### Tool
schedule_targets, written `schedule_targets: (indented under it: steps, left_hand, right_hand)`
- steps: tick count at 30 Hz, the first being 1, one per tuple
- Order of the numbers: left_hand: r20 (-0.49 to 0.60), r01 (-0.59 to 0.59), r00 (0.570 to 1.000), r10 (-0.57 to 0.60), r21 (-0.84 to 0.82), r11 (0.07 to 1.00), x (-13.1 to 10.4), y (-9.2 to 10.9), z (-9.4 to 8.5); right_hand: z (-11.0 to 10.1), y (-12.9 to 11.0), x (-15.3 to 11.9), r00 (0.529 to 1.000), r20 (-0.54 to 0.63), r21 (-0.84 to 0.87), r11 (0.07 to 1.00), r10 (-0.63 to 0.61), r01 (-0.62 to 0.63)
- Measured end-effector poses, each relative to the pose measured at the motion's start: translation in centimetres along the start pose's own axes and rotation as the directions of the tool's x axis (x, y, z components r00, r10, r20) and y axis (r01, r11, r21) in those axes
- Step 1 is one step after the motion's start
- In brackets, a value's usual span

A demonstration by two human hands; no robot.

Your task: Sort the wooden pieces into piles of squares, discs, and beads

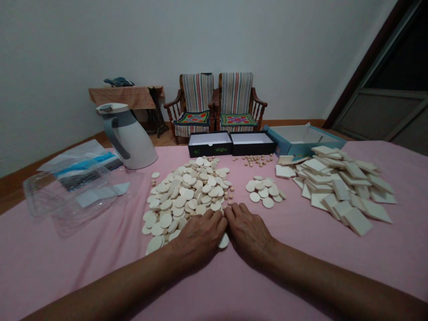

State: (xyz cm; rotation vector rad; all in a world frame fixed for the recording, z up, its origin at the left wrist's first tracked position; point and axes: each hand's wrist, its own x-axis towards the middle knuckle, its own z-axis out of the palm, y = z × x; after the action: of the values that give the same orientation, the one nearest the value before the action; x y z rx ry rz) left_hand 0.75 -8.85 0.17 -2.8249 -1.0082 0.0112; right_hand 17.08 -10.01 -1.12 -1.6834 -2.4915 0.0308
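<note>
A wide heap of pale round wooden discs (189,194) lies in front of me. At its near right edge my left hand (202,234) rests with fingers curled down among the discs. My right hand (246,228) is beside it, fingers bent and pressed together, its fingertips close to my left hand. Whatever is under or between the fingers is hidden. One loose disc (223,241) shows between the two hands. Several tiny wooden cubes (230,189) lie along the heap's right side. Beyond my right hand is a smaller group of discs (264,193).
Square wooden tiles (351,178) are piled at the right, near a blue box (294,148). Two black boxes (210,150) stand at the back, with more small cubes (256,160) before them. On the left are a white jug (135,142) and clear plastic packaging (63,196).
</note>
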Motion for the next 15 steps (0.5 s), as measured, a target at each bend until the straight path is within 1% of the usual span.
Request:
schedule_targets:
  steps: [4, 9, 12, 15]
  left_hand:
    - [0.044, 0.021, 0.999, -0.021, -0.009, 1.000, 0.6, 0.0, -0.2]
    - [0.076, 0.086, 0.994, -0.081, -0.060, 0.994, 1.5, -1.0, -0.7]
    - [0.081, 0.142, 0.987, -0.137, -0.056, 0.988, 2.1, -2.0, -1.2]
    - [0.036, 0.183, 0.983, -0.181, -0.054, 0.982, 2.6, -3.3, -1.9]
  right_hand:
    - [-0.5, -0.3, 0.2, 0.999, 0.025, 0.015, 0.999, 0.034, -0.034]
    - [-1.4, -0.2, 0.4, 0.996, 0.069, 0.047, 0.998, 0.047, -0.051]
    - [-1.6, 0.9, 1.0, 0.995, 0.077, 0.110, 0.991, 0.070, -0.078]
    - [-1.7, 2.9, 2.7, 0.991, 0.102, 0.166, 0.980, 0.089, -0.106]
